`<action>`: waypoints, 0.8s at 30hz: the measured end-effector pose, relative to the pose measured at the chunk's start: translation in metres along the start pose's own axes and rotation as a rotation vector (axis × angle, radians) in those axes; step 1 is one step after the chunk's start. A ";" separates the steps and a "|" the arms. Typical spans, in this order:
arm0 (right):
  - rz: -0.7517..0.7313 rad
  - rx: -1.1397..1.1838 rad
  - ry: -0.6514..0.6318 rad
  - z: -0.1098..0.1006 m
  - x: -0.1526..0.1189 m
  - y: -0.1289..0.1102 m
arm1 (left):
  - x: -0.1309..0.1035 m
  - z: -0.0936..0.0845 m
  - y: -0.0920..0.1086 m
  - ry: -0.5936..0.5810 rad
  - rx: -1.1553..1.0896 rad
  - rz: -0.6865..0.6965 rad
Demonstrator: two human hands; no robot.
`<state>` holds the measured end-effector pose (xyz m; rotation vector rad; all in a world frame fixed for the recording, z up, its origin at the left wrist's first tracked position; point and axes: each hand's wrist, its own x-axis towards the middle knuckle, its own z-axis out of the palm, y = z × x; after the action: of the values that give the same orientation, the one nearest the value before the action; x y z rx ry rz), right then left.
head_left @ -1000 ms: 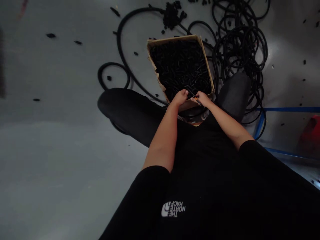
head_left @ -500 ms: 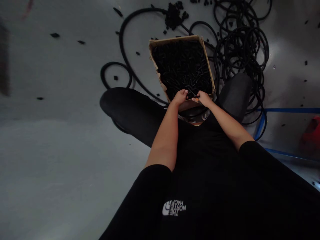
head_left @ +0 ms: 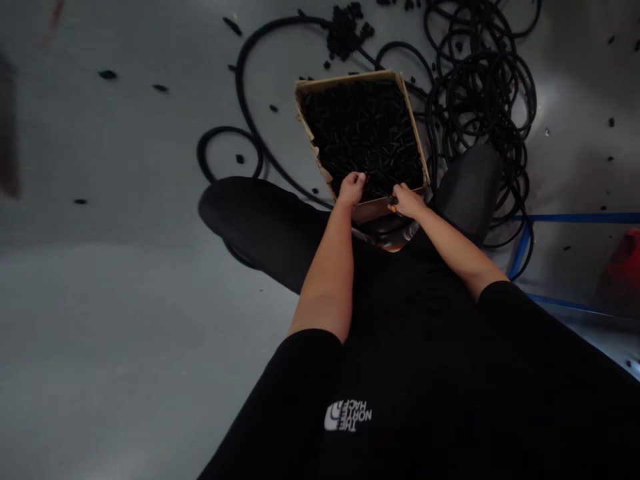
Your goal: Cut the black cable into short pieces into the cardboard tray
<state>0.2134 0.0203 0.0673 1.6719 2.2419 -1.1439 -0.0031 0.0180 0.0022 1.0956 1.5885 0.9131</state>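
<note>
My left hand (head_left: 353, 188) is closed in a pinch over the near left part of an open cardboard box (head_left: 370, 212). Whatever sits between those fingertips is too small and dark to make out. To its right, my right hand (head_left: 407, 200) is wrapped round a hand tool with orange on its handle (head_left: 393, 208), at the box's near edge. The tool's dark front end blends into the pile, so its kind is unclear. Short black tube pieces (head_left: 365, 127) fill the box, which stands between my knees. The two hands are apart.
Black hose (head_left: 239, 73) curves over the grey floor on the left, and a tangle of coils (head_left: 480, 87) lies at the right. A heap of small black pieces (head_left: 344, 32) is behind the box. A blue frame (head_left: 575, 218) and a red object (head_left: 623, 267) are at far right.
My left hand has moved slightly away and to the left, widening the gap between the hands. My right hand has turned a little, with the tool still in it.
</note>
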 end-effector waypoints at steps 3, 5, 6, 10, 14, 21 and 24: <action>-0.056 -0.057 -0.030 0.002 -0.005 -0.007 | -0.004 0.004 0.003 -0.009 0.038 -0.057; -0.064 -0.058 -0.018 0.004 -0.005 -0.010 | -0.005 0.008 0.001 -0.079 0.044 -0.069; -0.062 -0.053 -0.010 0.004 -0.004 -0.011 | -0.005 0.010 0.000 -0.086 0.037 -0.071; -0.009 0.049 0.043 0.005 0.003 -0.007 | -0.003 0.011 -0.009 0.006 0.028 -0.112; 0.103 0.253 0.067 0.005 0.009 0.001 | -0.006 0.015 -0.011 -0.132 0.052 -0.111; 0.105 0.391 0.070 0.008 0.016 0.005 | -0.006 0.017 -0.014 -0.225 0.117 0.007; 0.090 0.362 0.099 0.006 0.016 0.002 | -0.002 0.013 -0.016 -0.167 0.098 -0.011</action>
<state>0.2073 0.0290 0.0539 1.9760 2.0822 -1.5487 0.0062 0.0120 -0.0153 1.1983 1.5129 0.7230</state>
